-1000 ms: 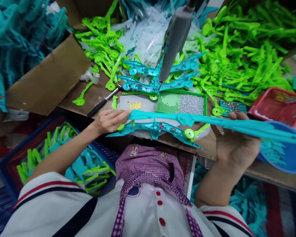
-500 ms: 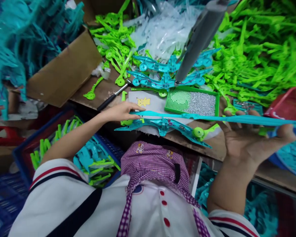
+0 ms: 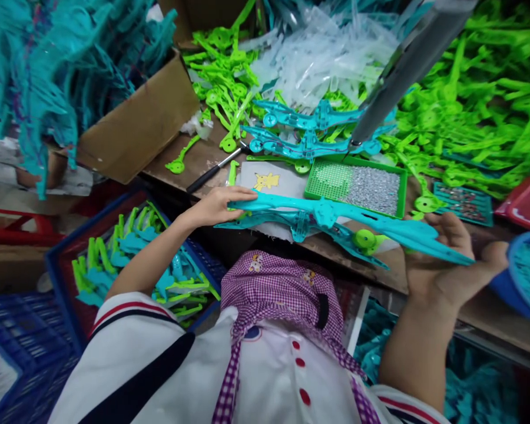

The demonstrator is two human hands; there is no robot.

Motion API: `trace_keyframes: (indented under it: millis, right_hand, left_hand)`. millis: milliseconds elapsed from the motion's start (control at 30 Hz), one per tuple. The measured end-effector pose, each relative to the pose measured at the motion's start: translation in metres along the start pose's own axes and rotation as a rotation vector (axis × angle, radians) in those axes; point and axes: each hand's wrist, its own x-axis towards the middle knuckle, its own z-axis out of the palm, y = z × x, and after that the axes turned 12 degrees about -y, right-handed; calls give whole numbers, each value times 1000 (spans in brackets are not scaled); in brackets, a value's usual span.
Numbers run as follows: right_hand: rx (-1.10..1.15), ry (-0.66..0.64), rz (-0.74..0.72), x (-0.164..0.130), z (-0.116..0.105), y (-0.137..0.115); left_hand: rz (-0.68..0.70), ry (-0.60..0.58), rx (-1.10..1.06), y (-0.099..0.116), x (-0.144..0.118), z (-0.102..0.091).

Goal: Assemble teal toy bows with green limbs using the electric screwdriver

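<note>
A teal, bow-shaped plastic shell point(image 3: 324, 211) stretches between my two hands, its outer face toward me. My left hand point(image 3: 221, 206) pinches its left end between thumb and fingers. At the right end, my right hand point(image 3: 446, 268) cradles the tapered tip, palm up, fingers curled behind and thumb apart. Just below lies a second bow-shaped shell point(image 3: 299, 227), inner side up, partly hidden by the held one. A round lime-green part point(image 3: 365, 240) sits at its right side. Behind the held shell is a green tray point(image 3: 404, 194) with many small silvery pieces.
A hammer point(image 3: 209, 175) lies left of a cartoon-printed sheet point(image 3: 265, 179). A grey tool shaft point(image 3: 406, 76) slants down over more teal shells point(image 3: 309, 144). Heaped lime-green parts point(image 3: 490, 112) cover the right back. A cardboard box point(image 3: 136, 118) stands left, a blue tub point(image 3: 514, 253) right.
The held shell has turned from edge-on to show its broad face. Its right end has come lower and to the left, into my right palm, whose fingers have curled in.
</note>
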Motion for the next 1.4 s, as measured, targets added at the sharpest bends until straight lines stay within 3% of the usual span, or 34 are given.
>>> trace_keyframes:
  millis: [133,300,433,667,900,1400]
  right_hand:
    - [-48,25,-74,0,5,13]
    - [-142,197,-137,-14,7,29]
    - [-179,181,-131,-24,3,37]
    - [-118,-48,164,-28,-25,30]
    - [-516,-229,134,-33,-44,24]
    - [-712,-479,62,-25,-57,29]
  left_hand:
    - [-23,-9,88,-5,-16,8]
    - [-50,32,119,-11,-37,19]
    - [-50,45,133,-13,-44,28]
    - [-68,53,170,-18,-50,37]
    - [-96,13,225,-10,-49,36]
    - [-201,47,244,-5,-51,47]
